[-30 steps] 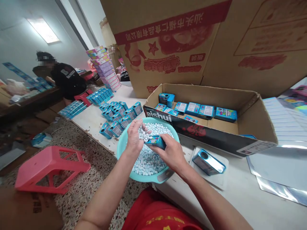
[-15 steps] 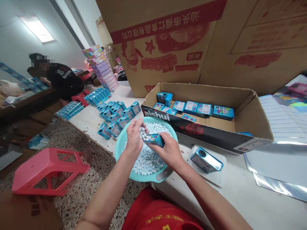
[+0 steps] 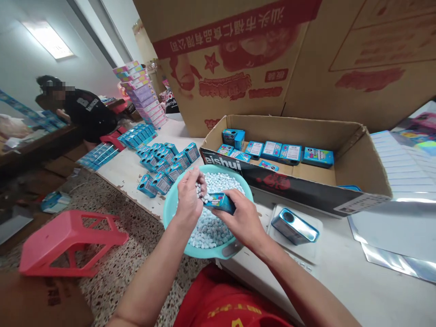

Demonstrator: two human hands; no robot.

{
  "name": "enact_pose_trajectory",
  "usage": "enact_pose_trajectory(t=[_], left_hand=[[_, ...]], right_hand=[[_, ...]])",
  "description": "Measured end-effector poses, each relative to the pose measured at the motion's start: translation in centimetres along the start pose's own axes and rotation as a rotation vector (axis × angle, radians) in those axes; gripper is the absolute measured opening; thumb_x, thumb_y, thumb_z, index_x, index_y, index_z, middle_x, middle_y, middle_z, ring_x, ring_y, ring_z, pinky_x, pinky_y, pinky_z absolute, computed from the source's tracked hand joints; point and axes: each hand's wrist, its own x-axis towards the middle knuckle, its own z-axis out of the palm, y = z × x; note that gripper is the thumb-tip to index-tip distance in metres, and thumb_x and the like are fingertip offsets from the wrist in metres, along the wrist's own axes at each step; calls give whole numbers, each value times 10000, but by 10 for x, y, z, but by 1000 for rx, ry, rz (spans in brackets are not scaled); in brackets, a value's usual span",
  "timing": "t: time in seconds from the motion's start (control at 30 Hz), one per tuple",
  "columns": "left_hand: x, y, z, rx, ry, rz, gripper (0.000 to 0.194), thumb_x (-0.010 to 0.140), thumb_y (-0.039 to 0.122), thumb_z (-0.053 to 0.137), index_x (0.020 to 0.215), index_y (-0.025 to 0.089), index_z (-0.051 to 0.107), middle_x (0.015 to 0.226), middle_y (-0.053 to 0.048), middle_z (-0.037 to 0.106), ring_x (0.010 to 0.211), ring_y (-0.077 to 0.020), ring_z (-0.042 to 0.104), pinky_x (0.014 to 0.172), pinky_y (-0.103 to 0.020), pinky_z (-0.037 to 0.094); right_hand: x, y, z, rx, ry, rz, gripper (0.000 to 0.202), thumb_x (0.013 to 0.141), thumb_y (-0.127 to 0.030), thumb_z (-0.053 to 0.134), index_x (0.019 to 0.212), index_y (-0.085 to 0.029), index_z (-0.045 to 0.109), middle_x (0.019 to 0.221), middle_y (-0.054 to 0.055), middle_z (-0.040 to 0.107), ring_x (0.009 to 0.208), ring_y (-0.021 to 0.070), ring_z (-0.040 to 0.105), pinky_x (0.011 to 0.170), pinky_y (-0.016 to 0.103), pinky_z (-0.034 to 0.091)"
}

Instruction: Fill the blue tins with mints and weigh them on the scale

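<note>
A turquoise basin [image 3: 169,204] filled with small pale blue-white candies [image 3: 211,229] stands at the table's edge. Over it, my left hand [image 3: 191,193] is curled around some of these candies, close to one end of a small blue box. My right hand [image 3: 243,215] grips that blue box [image 3: 220,202] from its right side, thumb below and fingers above. The box lies tilted on its side, with its end toward the candies in my left hand. Its opening is hidden.
Blue boxes [image 3: 161,181] stand in rows left of the basin. Behind is a long open carton [image 3: 354,154] with more blue boxes. A shiny blue tin [image 3: 294,225] sits on a white tray at right. A red stool [image 3: 68,240] and a seated person [image 3: 88,111] are at left.
My left hand has turned slightly, curling more over the candies beside the box. The blue box has tilted a little in my right hand. The view has shifted slightly.
</note>
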Motion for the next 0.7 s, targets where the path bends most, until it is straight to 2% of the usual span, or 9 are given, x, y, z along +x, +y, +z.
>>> enact_pose_trajectory(t=[0.07,0.17,0.4,0.53,0.7], left_hand=[[-1,-1,0,2,5,39,385,671,443,753,634,163,491,566,46,480,432,-43,427,369,-158,291],[-2,-2,-1,30,51,-3,395,654,434,763,601,159,485,548,41,478,436,-54,444,378,-167,326],[-6,-1,-1,-5,42,39,378,658,440,755,634,153,510,565,40,487,426,-43,428,356,-155,271],[-2,-3,-2,21,37,-3,380,648,433,765,632,146,517,571,42,484,415,-29,406,355,-148,259],[-6,1,0,18,-42,12,363,670,418,752,623,144,519,573,42,480,409,-21,390,351,-142,238]], right_hand=[[0,0,0,4,19,-4,263,744,-244,715,977,-219,596,962,46,647,905,226,596,787,339,448],[-1,0,1,-7,3,33,238,741,-221,708,953,-211,600,940,44,646,880,225,598,772,341,452],[-1,3,6,24,39,20,257,733,-216,731,952,-210,598,946,46,645,901,230,595,790,347,448],[-1,9,11,50,11,54,239,730,-211,728,933,-213,601,935,45,648,889,230,603,780,349,453],[-2,6,7,93,55,16,236,750,-225,706,965,-219,609,953,43,650,907,225,600,799,348,452]])
